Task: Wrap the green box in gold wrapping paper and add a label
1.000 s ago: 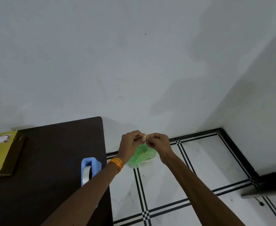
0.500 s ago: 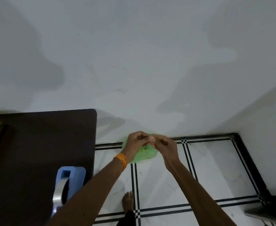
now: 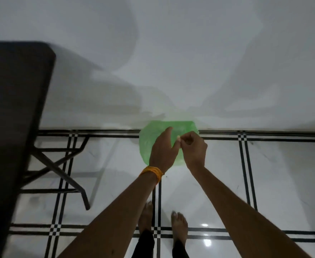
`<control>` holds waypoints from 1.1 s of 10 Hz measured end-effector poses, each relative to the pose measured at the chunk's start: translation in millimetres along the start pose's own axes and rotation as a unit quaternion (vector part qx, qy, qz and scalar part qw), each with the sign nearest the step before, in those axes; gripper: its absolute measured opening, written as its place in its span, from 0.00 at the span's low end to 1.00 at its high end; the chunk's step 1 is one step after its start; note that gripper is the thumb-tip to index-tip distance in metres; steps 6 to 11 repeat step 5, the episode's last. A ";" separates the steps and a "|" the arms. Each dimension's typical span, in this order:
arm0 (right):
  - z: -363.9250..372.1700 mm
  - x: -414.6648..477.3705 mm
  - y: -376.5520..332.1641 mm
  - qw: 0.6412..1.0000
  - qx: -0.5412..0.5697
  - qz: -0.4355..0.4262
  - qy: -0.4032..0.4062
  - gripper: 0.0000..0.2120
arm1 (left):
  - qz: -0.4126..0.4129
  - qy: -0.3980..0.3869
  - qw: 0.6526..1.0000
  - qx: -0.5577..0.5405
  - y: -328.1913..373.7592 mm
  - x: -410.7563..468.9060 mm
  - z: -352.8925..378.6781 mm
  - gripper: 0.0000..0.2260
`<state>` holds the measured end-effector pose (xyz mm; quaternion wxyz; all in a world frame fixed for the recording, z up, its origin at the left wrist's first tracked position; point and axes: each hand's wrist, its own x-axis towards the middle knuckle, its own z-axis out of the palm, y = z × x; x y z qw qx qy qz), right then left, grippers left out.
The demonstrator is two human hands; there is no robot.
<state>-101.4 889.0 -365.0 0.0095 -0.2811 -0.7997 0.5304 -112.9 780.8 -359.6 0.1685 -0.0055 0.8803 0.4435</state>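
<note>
Fiddling with a tiny scrap over the bin, no box in sight

Got the left hand (image 3: 162, 151) and right hand (image 3: 194, 151) pressed together, fingertip to fingertip, right above the green bin liner (image 3: 147, 144) sitting at 12 o'clock from the bare feet (image 3: 180, 226), up against the wall. Pinching a tiny pale scrap (image 3: 179, 139) with the right; can't tell whether the left really grips it or only touches. Guessing tape or label backing: feather-light, floppy, probably sticky, so best nipped by one corner with the nails and flicked off, not squashed flat. Can't see the green box or the gold paper anywhere. Presumably up on the dark table (image 3: 13, 108) at 9 o'clock, somewhere beyond the frame edge.
</note>
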 end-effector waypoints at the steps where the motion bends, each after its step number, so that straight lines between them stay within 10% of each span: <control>1: 28.8 24.2 63.8 0.998 -0.054 -0.013 -0.010 0.07 | 0.033 0.014 0.994 0.107 -68.0 8.8 23.5 0.30; 5: 33.6 24.1 114.8 0.956 -0.255 -0.127 -0.074 0.26 | 0.116 0.045 0.950 0.287 -125.6 10.1 29.4 0.38; 11: 33.6 24.1 114.8 0.956 -0.255 -0.127 -0.074 0.26 | 0.116 0.045 0.950 0.287 -125.6 10.1 29.4 0.38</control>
